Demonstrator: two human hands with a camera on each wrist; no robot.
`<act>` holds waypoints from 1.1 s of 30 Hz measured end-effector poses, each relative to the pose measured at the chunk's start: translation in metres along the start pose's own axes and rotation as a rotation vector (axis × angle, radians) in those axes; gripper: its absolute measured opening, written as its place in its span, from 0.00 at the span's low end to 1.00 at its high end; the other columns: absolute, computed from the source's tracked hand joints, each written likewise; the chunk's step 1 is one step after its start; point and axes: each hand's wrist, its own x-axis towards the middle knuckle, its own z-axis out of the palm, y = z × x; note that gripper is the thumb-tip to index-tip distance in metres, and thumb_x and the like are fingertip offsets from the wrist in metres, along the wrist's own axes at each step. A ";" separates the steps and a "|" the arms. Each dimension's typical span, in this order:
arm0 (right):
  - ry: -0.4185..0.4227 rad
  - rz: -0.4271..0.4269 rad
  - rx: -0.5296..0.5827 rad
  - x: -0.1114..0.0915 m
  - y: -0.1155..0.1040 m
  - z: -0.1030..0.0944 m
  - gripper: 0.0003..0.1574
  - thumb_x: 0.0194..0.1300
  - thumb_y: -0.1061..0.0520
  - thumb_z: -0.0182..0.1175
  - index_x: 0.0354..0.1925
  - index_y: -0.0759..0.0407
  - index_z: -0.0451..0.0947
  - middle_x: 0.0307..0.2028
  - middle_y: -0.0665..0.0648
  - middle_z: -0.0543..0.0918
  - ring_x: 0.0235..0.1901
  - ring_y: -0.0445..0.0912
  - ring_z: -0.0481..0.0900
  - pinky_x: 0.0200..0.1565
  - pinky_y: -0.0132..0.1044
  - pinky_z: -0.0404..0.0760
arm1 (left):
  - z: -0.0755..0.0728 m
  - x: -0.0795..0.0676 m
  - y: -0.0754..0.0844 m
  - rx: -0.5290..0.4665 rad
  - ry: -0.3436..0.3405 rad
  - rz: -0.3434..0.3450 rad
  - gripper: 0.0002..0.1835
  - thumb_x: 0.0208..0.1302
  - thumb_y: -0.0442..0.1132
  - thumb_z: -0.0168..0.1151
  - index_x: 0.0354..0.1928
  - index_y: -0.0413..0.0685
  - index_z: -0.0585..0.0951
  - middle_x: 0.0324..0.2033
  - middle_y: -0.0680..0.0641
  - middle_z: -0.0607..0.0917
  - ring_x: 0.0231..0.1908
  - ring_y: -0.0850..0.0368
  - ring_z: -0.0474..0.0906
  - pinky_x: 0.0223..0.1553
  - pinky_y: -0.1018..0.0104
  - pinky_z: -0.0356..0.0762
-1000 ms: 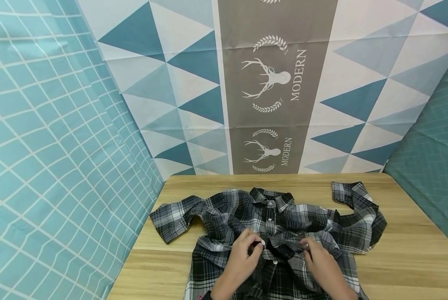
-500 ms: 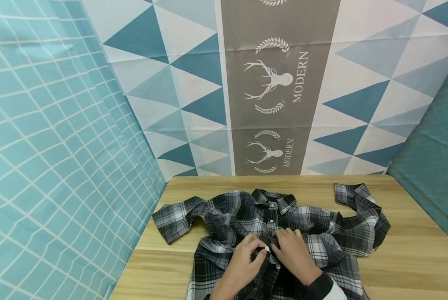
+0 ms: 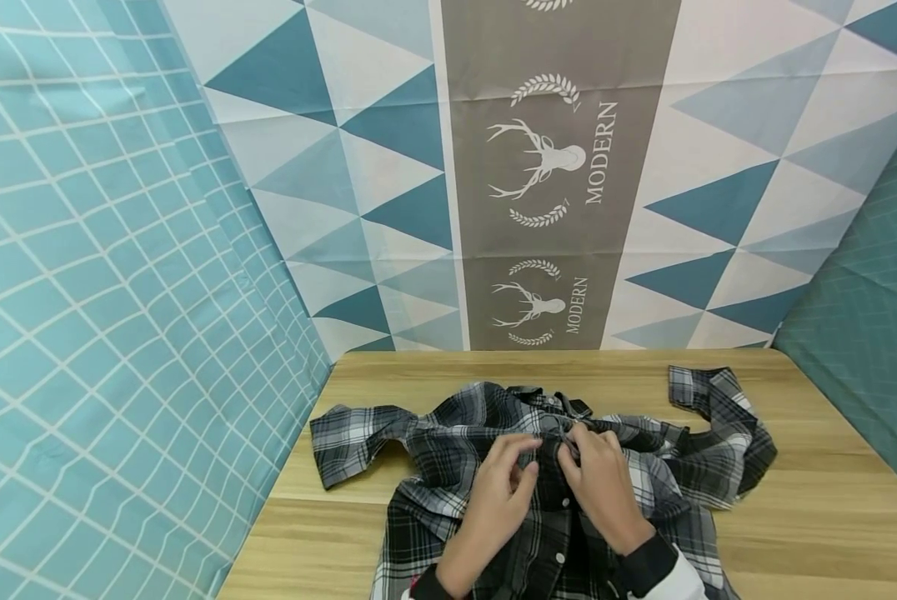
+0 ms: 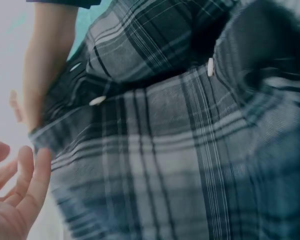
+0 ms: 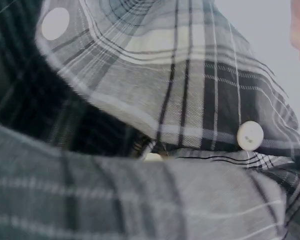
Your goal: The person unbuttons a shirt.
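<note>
A black, grey and white plaid button-up shirt (image 3: 486, 417) lies spread on the wooden table, with its collar away from me. My right hand (image 3: 604, 487) pinches the raised front edge of the shirt near the chest. Just left of it is my left hand (image 3: 499, 500), its thumb and fingers bent and apart. In the left wrist view the left hand (image 4: 17, 200) is beside the fabric, nothing seen between its fingers. Pale buttons show along the edge, one button (image 5: 250, 135) large in the right wrist view. The right fingertips are partly hidden by cloth.
The wooden table (image 3: 816, 500) extends on both sides of the shirt. One sleeve (image 3: 351, 437) stretches left; the other sleeve (image 3: 734, 442) is bent on the right. Patterned cloth walls (image 3: 373, 167) stand behind and at the sides.
The right hand came in from the right to the shirt front, then both hands moved up toward the collar. The shirt front is lifted, and the left hand has let go of a button.
</note>
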 end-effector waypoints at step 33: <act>-0.241 0.165 0.126 -0.003 -0.017 -0.035 0.05 0.65 0.59 0.57 0.31 0.50 0.73 0.30 0.43 0.70 0.29 0.35 0.65 0.29 0.30 0.68 | 0.019 0.013 0.003 0.520 -0.028 0.133 0.12 0.70 0.46 0.49 0.37 0.51 0.81 0.25 0.55 0.68 0.18 0.70 0.55 0.20 0.81 0.58</act>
